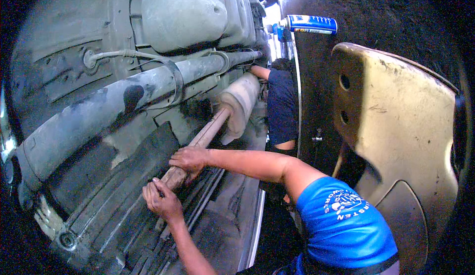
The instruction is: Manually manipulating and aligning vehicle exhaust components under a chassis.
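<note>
Pipe (209, 132) slants up rightward; right fingers (178, 158) clasp it; left fingers (148, 197) curled, grip unclear

The dusty, pinkish-brown exhaust pipe (212, 130) runs diagonally across the view, its lower-left stretch darker and rougher. At its upper-right end sits the muffler (241, 101), a rounded drum (pale greyish tan).

The right hand (190, 158) grips the pipe (210, 131); from there, the left hand (164, 203) curls at seven o'clock.
</note>
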Demonstrator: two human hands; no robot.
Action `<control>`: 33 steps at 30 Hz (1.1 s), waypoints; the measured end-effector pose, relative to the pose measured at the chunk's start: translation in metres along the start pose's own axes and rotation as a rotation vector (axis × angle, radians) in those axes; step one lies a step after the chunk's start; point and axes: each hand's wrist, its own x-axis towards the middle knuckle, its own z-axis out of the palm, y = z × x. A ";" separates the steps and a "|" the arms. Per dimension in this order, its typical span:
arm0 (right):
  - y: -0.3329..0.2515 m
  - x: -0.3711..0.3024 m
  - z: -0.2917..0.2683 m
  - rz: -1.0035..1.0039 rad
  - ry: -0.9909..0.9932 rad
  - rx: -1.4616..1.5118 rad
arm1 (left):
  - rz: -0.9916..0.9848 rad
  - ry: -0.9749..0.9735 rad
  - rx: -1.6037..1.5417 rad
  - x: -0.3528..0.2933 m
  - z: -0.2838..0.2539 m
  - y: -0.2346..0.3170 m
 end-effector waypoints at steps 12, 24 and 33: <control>0.008 -0.013 -0.027 0.016 0.352 -0.227 | 0.404 0.119 0.030 0.031 0.004 0.031; 0.002 -0.004 0.006 -0.132 0.150 -0.105 | 0.082 0.082 0.027 -0.006 0.003 -0.003; 0.010 -0.011 0.021 -0.125 0.157 -0.059 | 0.075 0.120 -0.068 -0.007 0.007 0.002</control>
